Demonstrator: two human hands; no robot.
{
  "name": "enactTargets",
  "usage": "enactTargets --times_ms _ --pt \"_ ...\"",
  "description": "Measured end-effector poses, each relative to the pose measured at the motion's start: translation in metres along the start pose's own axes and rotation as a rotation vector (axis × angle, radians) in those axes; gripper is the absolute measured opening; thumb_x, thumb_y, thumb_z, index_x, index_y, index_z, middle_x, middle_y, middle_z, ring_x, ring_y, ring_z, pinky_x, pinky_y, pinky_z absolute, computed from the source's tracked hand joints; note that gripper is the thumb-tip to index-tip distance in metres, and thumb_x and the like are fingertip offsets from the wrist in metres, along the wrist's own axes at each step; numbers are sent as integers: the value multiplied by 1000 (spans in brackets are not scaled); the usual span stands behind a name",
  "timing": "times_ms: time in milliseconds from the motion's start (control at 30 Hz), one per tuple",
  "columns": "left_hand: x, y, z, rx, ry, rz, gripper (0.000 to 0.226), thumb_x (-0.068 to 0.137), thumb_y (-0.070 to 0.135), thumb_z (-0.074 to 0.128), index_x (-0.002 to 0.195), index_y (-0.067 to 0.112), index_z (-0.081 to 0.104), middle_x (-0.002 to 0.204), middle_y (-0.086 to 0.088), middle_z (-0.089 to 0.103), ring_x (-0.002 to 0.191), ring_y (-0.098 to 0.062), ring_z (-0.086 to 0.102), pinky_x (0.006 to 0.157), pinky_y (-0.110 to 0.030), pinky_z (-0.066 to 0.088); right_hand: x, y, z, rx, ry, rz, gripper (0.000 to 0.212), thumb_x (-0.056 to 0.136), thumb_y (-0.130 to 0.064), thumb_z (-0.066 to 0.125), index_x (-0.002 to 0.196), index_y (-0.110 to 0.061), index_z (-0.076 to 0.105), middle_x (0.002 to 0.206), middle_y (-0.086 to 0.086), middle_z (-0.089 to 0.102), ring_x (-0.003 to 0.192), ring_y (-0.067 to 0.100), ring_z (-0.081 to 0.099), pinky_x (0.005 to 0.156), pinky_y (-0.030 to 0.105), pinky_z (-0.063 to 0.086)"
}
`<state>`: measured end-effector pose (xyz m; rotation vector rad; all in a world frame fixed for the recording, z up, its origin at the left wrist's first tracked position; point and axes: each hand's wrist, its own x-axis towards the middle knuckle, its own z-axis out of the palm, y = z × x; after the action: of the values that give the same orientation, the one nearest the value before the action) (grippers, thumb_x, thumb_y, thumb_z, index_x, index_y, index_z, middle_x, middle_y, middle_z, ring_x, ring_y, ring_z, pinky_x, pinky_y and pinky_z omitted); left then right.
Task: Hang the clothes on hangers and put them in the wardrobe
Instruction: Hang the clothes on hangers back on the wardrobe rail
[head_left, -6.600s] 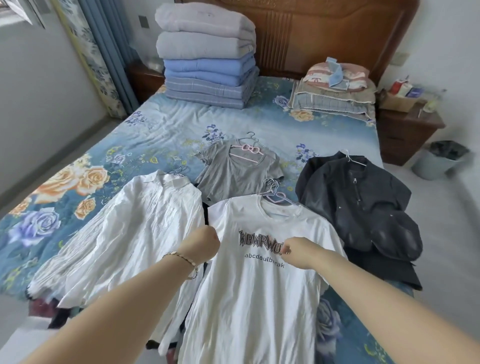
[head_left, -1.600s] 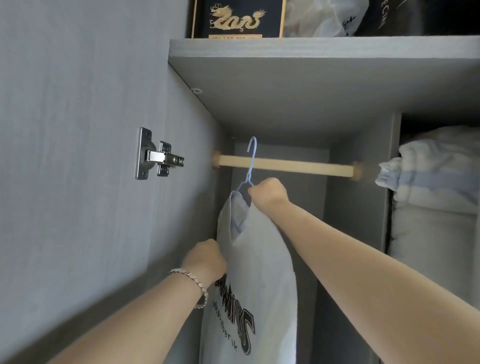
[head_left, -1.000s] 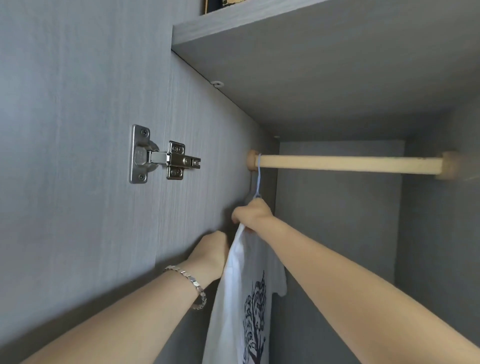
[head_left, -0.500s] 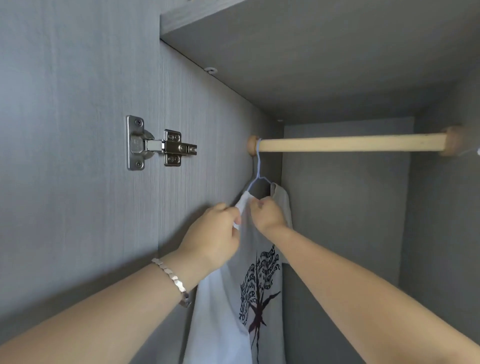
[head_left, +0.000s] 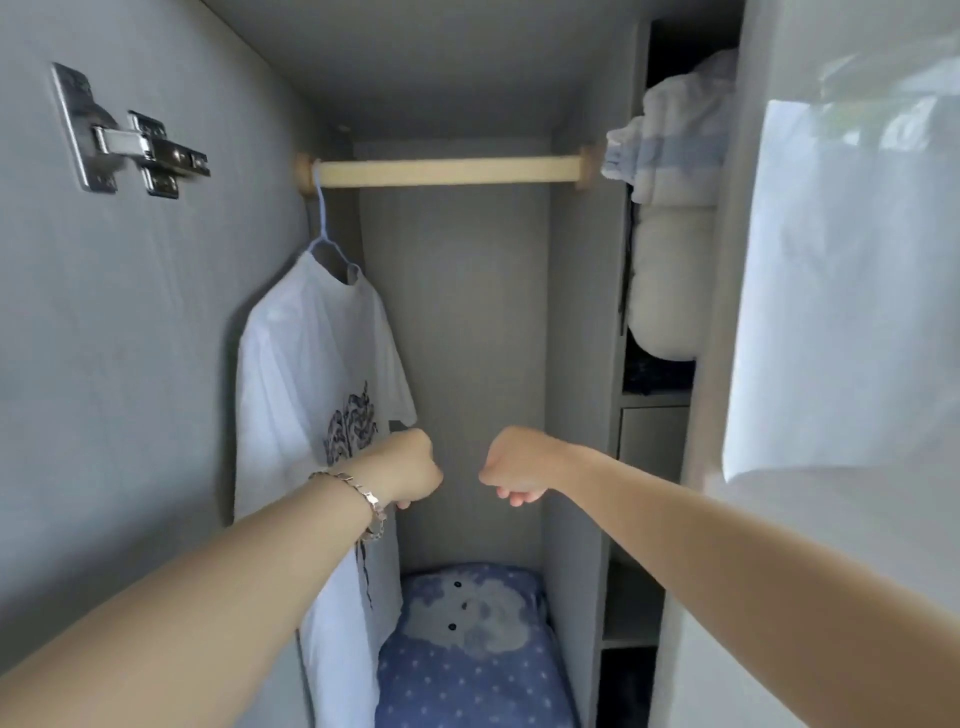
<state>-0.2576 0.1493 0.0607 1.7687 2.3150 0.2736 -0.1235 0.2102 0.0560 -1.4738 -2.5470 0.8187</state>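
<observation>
— How far along is the hanging, from where you stand?

— One piece is up. A white T-shirt hangs on a pale blue hanger, hooked over the wooden rail at its far left end, right beside the wardrobe's side wall. The remainder of the rail, to the right of the hook, is bare, so I'd judge there is room for more, and any other clothes are out of sight from here.

— And the hands?

— Both are below the rail, curled into loose fists and gripping nothing. The left hand, with a bracelet at the wrist, is in front of the shirt's lower edge; I cannot tell whether it brushes the cloth. The right hand is clear of everything, under the middle of the rail.

— How does the shirt look?

— It hangs straight from the rail, the collar seated on the hanger, with a dark printed design partly hidden by the left wrist. A blue spotted cushion lies on the floor far below the rail.
</observation>
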Motion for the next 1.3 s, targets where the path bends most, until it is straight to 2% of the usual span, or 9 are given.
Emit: enactTargets --times_ms 100,167,333,467,667,800,933,1133,1300 --pt "-28 39 38 67 -178 124 19 90 12 40 75 10 53 69 -3 61 57 -19 55 48 -19 36 -70 37 19 102 65 143 25 92 -12 48 107 2 62 92 11 66 54 10 53 48 18 45" --pt "-57 70 67 73 -244 234 22 91 14 40 74 9 54 78 -8 65 64 -23 58 49 -19 36 -123 66 36 135 121 230 28 92 -12 50 114 4 60 92 14 65 53 10 52 46 17 44" --pt "-150 158 147 129 -339 560 22 86 16 42 67 14 52 71 -5 64 73 -24 63 65 -25 44 -276 150 85 107 260 506 19 89 -9 48 94 -2 64 91 15 68 72 24 61 65 27 52" --pt "-252 234 216 100 -346 813 11 84 17 45 81 21 55 96 -4 70 93 -25 66 77 -28 47 -424 211 131 48 367 763 29 90 -15 42 106 -5 64 109 13 66 101 31 62 77 28 48" --pt "-450 346 316 180 -498 1197 9 86 21 45 84 23 53 104 -4 66 101 -26 60 76 -27 42 -674 254 228 60 464 1184 31 91 -13 39 110 -8 63 116 12 62 106 32 59 88 34 49" --pt "-598 393 369 219 -605 1437 11 86 20 46 82 22 56 88 1 62 85 -23 57 68 -25 41 -832 241 300 191 533 1479 23 89 -14 43 94 -8 65 99 13 63 87 29 58 75 28 46" --pt "-735 410 415 265 -704 1697 11 86 19 47 82 18 56 83 -1 59 79 -22 54 67 -27 42 -955 216 383 433 616 1777 25 89 -19 47 100 -10 68 106 8 66 100 28 61 83 32 49" --pt "-872 404 458 349 -858 1998 16 89 17 43 90 16 59 77 2 55 63 -17 49 51 -24 33 -1053 162 490 713 734 2144 26 91 -18 43 107 -12 63 115 7 61 105 28 57 76 29 40" --pt "-954 390 499 456 -886 2181 23 90 15 40 100 15 60 97 -5 61 77 -24 55 58 -26 39 -1094 125 570 873 912 2428 24 93 -19 41 104 -12 62 114 11 62 101 28 58 76 29 43"
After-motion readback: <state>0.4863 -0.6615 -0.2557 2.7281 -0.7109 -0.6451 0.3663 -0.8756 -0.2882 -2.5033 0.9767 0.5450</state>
